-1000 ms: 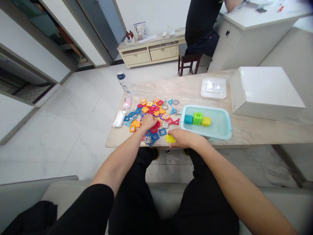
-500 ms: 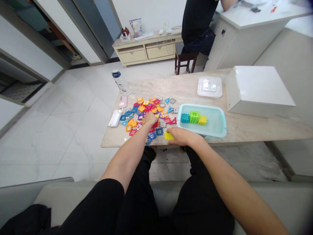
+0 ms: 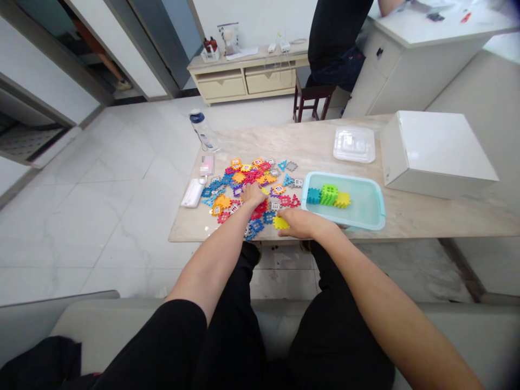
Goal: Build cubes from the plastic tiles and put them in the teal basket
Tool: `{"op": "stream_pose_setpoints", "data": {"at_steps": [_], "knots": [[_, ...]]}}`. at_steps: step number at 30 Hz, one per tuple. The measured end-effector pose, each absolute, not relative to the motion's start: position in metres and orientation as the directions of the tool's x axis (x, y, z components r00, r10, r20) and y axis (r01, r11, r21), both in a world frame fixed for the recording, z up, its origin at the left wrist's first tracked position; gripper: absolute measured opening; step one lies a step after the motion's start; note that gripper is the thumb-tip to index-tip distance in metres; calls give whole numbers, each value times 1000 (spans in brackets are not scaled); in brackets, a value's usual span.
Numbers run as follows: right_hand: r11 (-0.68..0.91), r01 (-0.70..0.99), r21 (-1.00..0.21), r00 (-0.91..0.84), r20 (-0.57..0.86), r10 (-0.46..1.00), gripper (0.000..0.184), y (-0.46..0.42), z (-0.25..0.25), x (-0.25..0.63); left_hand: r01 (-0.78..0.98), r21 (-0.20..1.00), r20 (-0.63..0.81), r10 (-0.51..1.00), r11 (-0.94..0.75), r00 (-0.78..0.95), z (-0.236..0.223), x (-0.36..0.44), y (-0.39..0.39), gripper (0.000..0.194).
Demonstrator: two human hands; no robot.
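My left hand reaches down into a spread of colourful plastic interlocking tiles, its fingertips hidden. A yellow tile shows right beside its thumb; whether the hand grips it I cannot tell. At the table's front edge, my right hand is closed on a flat yellow interlocking tile. Close to that hand stands a pale blue tub. Inside the tub sit a teal block, a green block and a yellow block, side by side.
A water bottle, a pink box and a white device stand along the table's left end. Behind the tub lies a clear plastic lid, with a large white box to its right. A person sits beyond the table.
My left hand has shifted slightly within the tiles, and a yellow tile now shows by its thumb. My right hand keeps its yellow tile in nearly the same place. The camera view has swayed a little.
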State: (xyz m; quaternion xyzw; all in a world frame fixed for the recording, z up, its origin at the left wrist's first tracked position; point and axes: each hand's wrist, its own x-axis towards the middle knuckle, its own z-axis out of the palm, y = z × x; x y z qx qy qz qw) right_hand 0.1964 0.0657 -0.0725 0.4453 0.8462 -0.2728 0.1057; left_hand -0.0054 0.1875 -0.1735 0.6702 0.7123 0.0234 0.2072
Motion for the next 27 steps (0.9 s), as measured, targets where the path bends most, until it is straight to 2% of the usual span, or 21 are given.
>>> {"op": "stream_pose_setpoints", "data": {"at_steps": [3, 6, 11, 15, 18, 20, 22, 27], "knots": [[448, 817, -365, -574, -429, 698, 52, 69, -72, 193, 932, 334, -221, 973, 142, -68, -170, -7, 181, 48], [448, 820, -356, -569, -427, 703, 54, 72, -71, 189, 900, 415, -178, 982, 131, -61, -164, -11, 179, 49], [399, 851, -341, -508, -343, 790, 58, 77, -63, 182, 790, 603, -129, 991, 106, -35, -136, -15, 192, 11], [314, 875, -369, -353, -42, 935, 57, 83, -49, 184, 631, 771, -123, 992, 87, 13, -104, -10, 188, 24], [293, 856, -426, -240, 174, 955, 59, 88, -42, 189, 438, 897, -124, 985, 59, 121, -82, -9, 167, 25], [319, 827, -463, -235, 230, 944, 59, 89, -42, 191, 241, 970, -100, 967, 41, 235, -71, -10, 150, 24], [348, 798, -491, -264, 234, 936, 60, 89, -45, 191, 128, 991, -73, 946, 34, 316, -63, -12, 137, 27], [385, 753, -533, -288, 258, 922, 63, 86, -50, 192, 70, 998, -34, 882, 1, 470, -51, -15, 129, 40]]}}
